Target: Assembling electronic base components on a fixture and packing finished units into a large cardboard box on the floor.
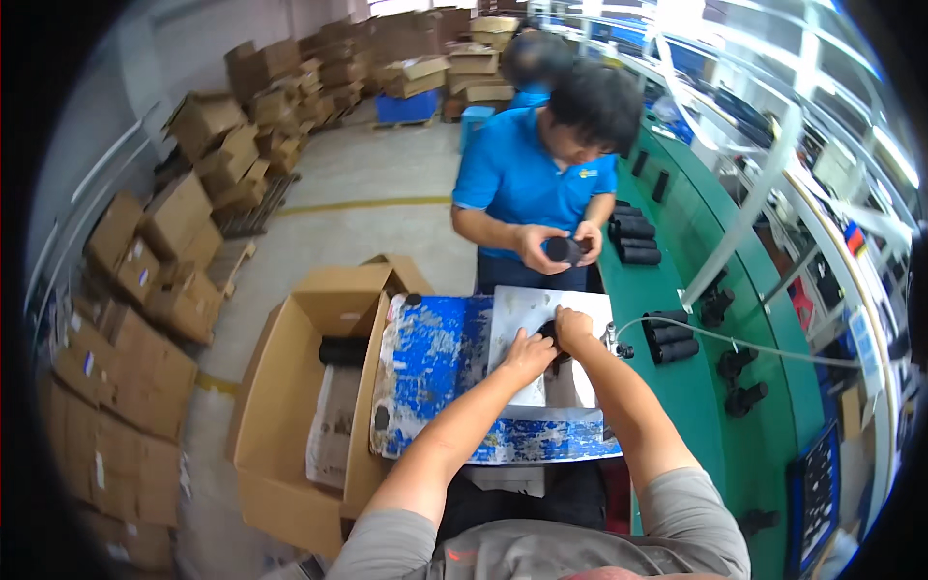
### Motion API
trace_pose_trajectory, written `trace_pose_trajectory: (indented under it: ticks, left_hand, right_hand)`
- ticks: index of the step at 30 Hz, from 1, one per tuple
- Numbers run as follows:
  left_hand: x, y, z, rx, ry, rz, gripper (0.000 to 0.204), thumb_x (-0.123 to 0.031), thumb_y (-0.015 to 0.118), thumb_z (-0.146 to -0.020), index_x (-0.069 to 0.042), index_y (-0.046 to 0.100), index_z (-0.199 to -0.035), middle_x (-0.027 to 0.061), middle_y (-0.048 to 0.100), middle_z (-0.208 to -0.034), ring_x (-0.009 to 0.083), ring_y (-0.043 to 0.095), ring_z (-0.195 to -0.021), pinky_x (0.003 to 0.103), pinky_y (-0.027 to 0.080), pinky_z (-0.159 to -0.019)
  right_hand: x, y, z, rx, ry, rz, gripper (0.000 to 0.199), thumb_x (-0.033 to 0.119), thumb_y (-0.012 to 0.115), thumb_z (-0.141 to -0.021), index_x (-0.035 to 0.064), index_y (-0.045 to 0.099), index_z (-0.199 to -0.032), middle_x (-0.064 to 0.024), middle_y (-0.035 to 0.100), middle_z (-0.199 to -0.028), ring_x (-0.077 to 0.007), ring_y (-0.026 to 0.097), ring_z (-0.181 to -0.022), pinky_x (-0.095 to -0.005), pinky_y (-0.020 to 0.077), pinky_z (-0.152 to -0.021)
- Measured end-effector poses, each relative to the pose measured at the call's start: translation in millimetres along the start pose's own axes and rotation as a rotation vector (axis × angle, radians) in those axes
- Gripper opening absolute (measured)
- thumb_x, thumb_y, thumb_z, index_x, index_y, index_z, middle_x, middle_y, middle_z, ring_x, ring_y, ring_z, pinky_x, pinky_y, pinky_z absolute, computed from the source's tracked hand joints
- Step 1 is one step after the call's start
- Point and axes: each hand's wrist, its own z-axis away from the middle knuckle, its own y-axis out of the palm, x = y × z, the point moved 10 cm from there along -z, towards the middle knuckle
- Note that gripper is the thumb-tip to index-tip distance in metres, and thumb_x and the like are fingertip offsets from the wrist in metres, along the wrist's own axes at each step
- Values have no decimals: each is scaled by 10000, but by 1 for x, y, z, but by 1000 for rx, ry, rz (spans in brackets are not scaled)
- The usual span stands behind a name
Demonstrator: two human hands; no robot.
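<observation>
Beside the long green bench [696, 387], a blue-and-white work board [435, 358] lies across the person's lap, an open carton [290, 387] just left of that board. Both hands, left hand [529, 353] and right hand [572, 329], close around a small black cylindrical part [549, 333] over the board's white patch. It looks like a mid-assembly step; the next move likely calls for steady two-handed hold.

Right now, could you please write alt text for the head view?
Both hands, left hand and right hand, grip a small black part over a worn blue work board. A co-worker in blue faces them, beside an open cardboard box.
</observation>
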Motion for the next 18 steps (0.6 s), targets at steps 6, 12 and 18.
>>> trace_pose_trajectory:
  ticks: [6,12,18]
  left_hand:
    - [43,-88,171,-670,-296,675,498,-136,736,-820,-142,621,-1305,116,601,-1235,298,590,-1098,428,448,-921]
    - [183,-70,399,-841,-1036,572,141,-96,612,-936,-32,676,-1043,141,663,-959,269,653,-885,341,518,-782]
    - [312,93,453,-282,-1178,732,261,-260,555,-977,-41,649,-1082,203,658,-1077,393,622,-1047,463,489,-897]
  right_hand:
    - [43,-99,55,-164,-74,-44,271,159,673,-827,39,590,-1055,-175,646,-1094,-367,676,-940,-456,554,-785]
    - [334,-5,128,58,-767,-817,188,175,692,-814,10,629,-877,-195,626,-819,-384,631,-815,-461,509,-714]
    - [401,68,138,-309,-846,-487,177,257,665,-833,102,594,-786,-116,563,-884,-316,534,-846,-456,381,-740]
